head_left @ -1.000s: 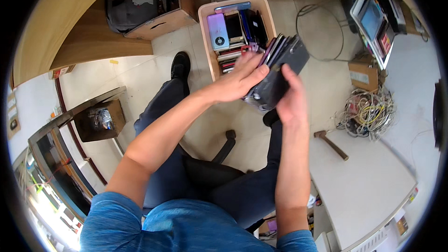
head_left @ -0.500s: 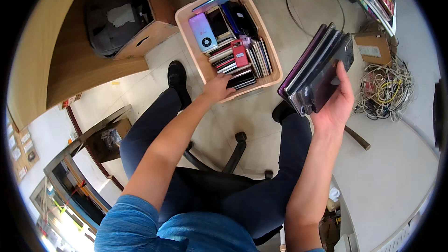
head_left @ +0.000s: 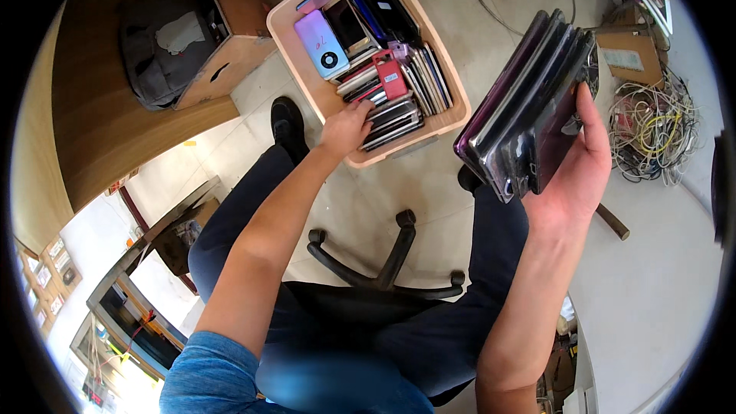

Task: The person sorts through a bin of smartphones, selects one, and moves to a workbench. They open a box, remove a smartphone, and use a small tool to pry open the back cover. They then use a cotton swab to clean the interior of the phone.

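A peach plastic bin (head_left: 295, 57) on the floor holds several phones, most of them standing on edge in rows. My left hand (head_left: 346, 129) reaches over the bin's near left corner, fingers stretched against a short row of dark phones (head_left: 395, 116); the fingertips are partly hidden among them. Raised to the right of the bin, my right hand (head_left: 571, 172) grips a fanned stack of phones (head_left: 529, 96), dark and purple, some in clear sleeves or cases. Beside the left hand lies a red phone-sized piece (head_left: 390, 77) with a white label. Farther back is a pink-and-blue phone (head_left: 320, 44).
A white table (head_left: 652, 276) spans the right, with a tangle of cables (head_left: 652, 130) and a cardboard box (head_left: 630, 54) behind it. A wooden cabinet (head_left: 153, 138) with a grey bag (head_left: 165, 54) stands left. Black chair legs (head_left: 395, 253) show below the bin.
My left hand has shifted along the near row, and more phones show there. The right hand with its stack sits slightly farther right. The whole view has moved somewhat.
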